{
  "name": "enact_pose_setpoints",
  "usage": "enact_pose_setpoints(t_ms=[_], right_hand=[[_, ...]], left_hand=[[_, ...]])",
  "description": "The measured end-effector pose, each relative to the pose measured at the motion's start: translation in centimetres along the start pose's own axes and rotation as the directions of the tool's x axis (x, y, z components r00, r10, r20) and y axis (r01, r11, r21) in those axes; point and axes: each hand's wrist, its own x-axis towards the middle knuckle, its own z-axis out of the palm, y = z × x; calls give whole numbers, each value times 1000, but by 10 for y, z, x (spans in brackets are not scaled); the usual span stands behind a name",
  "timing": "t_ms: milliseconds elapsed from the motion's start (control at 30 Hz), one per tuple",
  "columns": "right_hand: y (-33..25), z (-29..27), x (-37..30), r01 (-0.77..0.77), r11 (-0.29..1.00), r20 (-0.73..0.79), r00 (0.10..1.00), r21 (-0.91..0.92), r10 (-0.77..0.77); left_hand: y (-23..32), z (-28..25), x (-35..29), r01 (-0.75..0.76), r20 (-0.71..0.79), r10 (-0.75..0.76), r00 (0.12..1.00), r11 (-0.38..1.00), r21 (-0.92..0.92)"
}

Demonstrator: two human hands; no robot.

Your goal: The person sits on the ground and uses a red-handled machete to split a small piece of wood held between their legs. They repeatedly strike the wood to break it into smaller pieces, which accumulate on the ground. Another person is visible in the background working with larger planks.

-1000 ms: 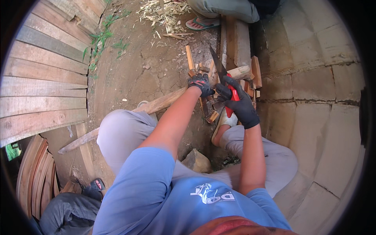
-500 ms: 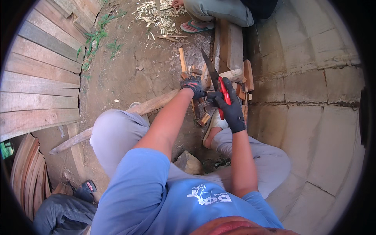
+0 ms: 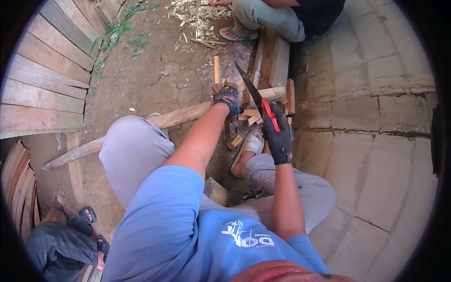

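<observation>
My right hand (image 3: 278,136), in a black glove, is closed round the red handle (image 3: 271,115) of a hand saw. The dark saw blade (image 3: 249,82) points up and away to the left, above a long wooden pole (image 3: 184,115). At the pole, my left hand (image 3: 228,100), in a black glove with red marks, has its fingers curled down among small wood pieces. What it grips is hidden under the glove. A narrow wood strip (image 3: 217,69) sticks out just beyond that hand. Short wood offcuts (image 3: 253,116) lie between my two hands.
Thick planks (image 3: 275,58) run away beside a concrete block wall (image 3: 357,113) on the right. At the far end a person (image 3: 268,16) sits near pale wood shavings (image 3: 202,21). A board fence (image 3: 42,87) stands left. Another person's legs (image 3: 61,246) show at lower left. A stone (image 3: 216,191) lies between my legs.
My right hand has drawn back from my left, and its fingers now wrap the saw handle more fully. The blade tilts further left. The offcuts between my hands show more. My left hand stays at the pole.
</observation>
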Motion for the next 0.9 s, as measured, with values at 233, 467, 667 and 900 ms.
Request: enact_pose_setpoints(t_ms=[233, 467, 667, 900], right_hand=[[-37, -28, -55, 28, 962, 91, 996, -270, -3], [-55, -47, -102, -81, 979, 29, 996, -187, 87], [-59, -42, -94, -14, 986, -8, 1000, -165, 13], [-83, -50, -72, 34, 965, -15, 999, -261, -39]], left_hand=[[-5, 9, 6, 15, -24, -15, 1000, 1000, 22], [0, 12, 1, 29, -55, -31, 998, 999, -32], [0, 14, 0, 28, -77, -28, 997, 1000, -7], [-3, 10, 7, -16, 29, 18, 999, 999, -41]])
